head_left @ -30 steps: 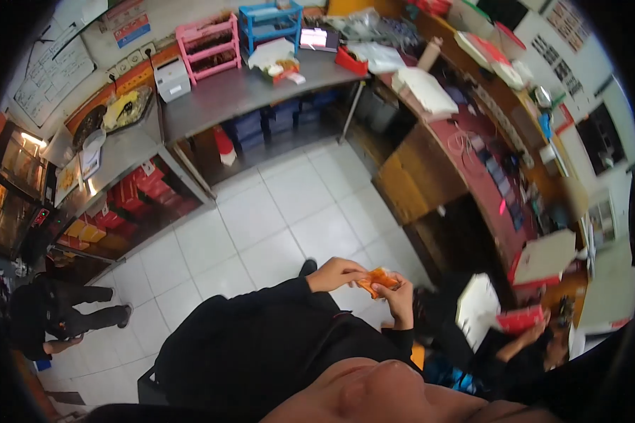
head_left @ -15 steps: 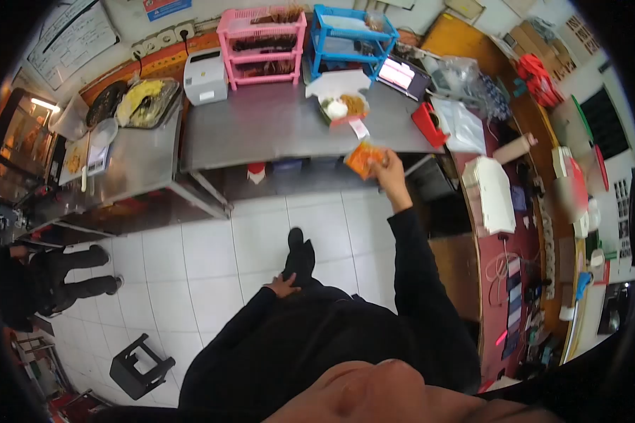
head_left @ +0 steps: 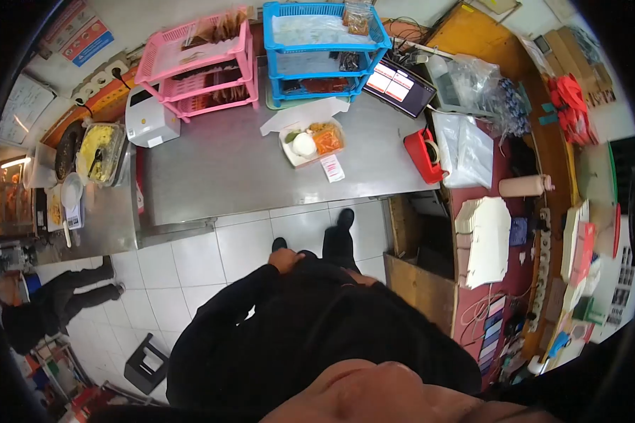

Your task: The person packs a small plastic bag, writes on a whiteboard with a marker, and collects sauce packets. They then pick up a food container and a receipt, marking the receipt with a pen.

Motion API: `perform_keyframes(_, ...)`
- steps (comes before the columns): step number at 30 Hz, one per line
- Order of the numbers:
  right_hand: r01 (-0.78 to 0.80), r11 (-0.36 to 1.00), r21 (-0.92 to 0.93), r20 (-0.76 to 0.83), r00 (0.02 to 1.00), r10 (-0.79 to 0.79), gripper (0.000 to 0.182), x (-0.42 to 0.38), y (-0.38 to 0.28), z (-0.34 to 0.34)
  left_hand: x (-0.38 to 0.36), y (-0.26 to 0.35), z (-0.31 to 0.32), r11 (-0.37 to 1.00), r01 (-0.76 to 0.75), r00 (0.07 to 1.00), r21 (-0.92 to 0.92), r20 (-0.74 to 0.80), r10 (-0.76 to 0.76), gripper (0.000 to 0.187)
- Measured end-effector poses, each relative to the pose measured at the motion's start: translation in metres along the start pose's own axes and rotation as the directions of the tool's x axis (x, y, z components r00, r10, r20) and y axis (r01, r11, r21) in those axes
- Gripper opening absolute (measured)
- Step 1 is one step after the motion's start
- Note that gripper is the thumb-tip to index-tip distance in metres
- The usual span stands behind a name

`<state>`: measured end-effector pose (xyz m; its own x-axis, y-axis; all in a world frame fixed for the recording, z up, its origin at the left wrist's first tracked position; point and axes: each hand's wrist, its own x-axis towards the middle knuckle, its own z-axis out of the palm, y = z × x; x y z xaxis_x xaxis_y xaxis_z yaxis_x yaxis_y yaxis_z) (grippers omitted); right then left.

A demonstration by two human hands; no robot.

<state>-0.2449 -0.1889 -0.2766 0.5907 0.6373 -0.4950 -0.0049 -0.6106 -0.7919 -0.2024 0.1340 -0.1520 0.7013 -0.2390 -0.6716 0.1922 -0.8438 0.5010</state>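
Observation:
An open white food box sits on the steel table, its lid flap tilted back. Inside lie a white mound of rice, something green beside it and an orange packet. A printed paper slip is at the box's front edge, partly on the table. My left hand rests against my dark clothing at the waist, its fingers not clear. Only a small part of my right hand shows, low in front of my body, with its fingers hidden. Both hands are away from the box.
Behind the box stand a pink rack and a blue rack. A tablet, red tape dispenser and stacked white cartons are to the right. Left are a label printer, a food tray and another person.
My right hand has let go of the orange packet, now in the food box, and drawn back to my body. My view has moved closer to the table.

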Motion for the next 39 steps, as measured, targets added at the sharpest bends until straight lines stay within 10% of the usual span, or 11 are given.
perform_keyframes(3, -0.106, 0.986, 0.128, 0.180, 0.980, 0.082, 0.032, 0.011, -0.039, -0.110, 0.072, 0.005, 0.024, 0.998, 0.049, 0.988, -0.050, -0.142, -0.056, 0.060)
perform_keyframes(10, -0.087, 0.937, -0.337, -0.373, 0.927, -0.048, 0.047, 0.026, -0.091, -0.298, 0.107, 0.135, -0.043, 0.968, 0.196, 0.822, -0.154, -0.512, -0.248, 0.026)
perform_keyframes(12, 0.030, 0.905, -0.425, -0.538, 0.796, -0.278, 0.054, 0.031, -0.097, -0.351, 0.139, 0.128, -0.048, 0.987, 0.142, 0.516, -0.069, -0.846, -0.133, 0.045)
perform_keyframes(16, 0.151, 0.876, -0.457, -0.810, 0.336, -0.481, 0.026, 0.048, -0.112, -0.451, 0.229, 0.110, -0.060, 0.368, -0.243, 0.515, -0.898, -0.441, -0.735, 0.048)
perform_keyframes(20, -0.108, 0.903, -0.415, -0.806, 0.505, -0.310, 0.026, 0.088, -0.075, -0.504, 0.256, 0.154, -0.095, 0.178, -0.413, 0.406, -0.893, -0.356, -0.841, 0.049)
perform_keyframes(24, -0.006, 0.925, -0.379, -0.737, 0.606, -0.298, 0.016, 0.103, -0.062, -0.513, 0.273, 0.132, -0.081, 0.107, -0.367, 0.310, -0.924, -0.230, -0.923, 0.056)
perform_keyframes(27, 0.161, 0.925, -0.344, -0.766, 0.521, -0.376, 0.017, 0.099, -0.070, -0.506, 0.241, 0.140, -0.085, -0.240, -0.306, 0.818, -0.921, -0.126, -0.562, 0.062)
perform_keyframes(30, 0.333, 0.941, -0.058, -0.887, 0.416, -0.202, 0.017, 0.074, -0.132, -0.486, 0.161, 0.244, -0.141, -0.058, -0.537, 0.740, -0.841, -0.437, -0.511, 0.068)
perform_keyframes(32, 0.301, 0.917, 0.262, -0.603, 0.793, -0.088, 0.017, 0.057, -0.165, -0.469, 0.122, 0.289, -0.175, -0.020, -0.683, 0.669, -0.730, -0.615, -0.418, 0.069)
perform_keyframes(34, 0.357, 0.863, 0.357, -0.439, 0.880, -0.183, 0.019, 0.020, -0.245, -0.447, 0.089, 0.326, -0.207, 0.101, -0.888, 0.414, -0.448, -0.877, -0.243, 0.066)
perform_keyframes(39, 0.592, 0.608, 0.529, -0.497, 0.797, -0.344, 0.034, -0.007, -0.335, -0.421, 0.034, 0.351, -0.235, 0.122, -0.968, 0.210, -0.219, -0.974, -0.084, 0.075)
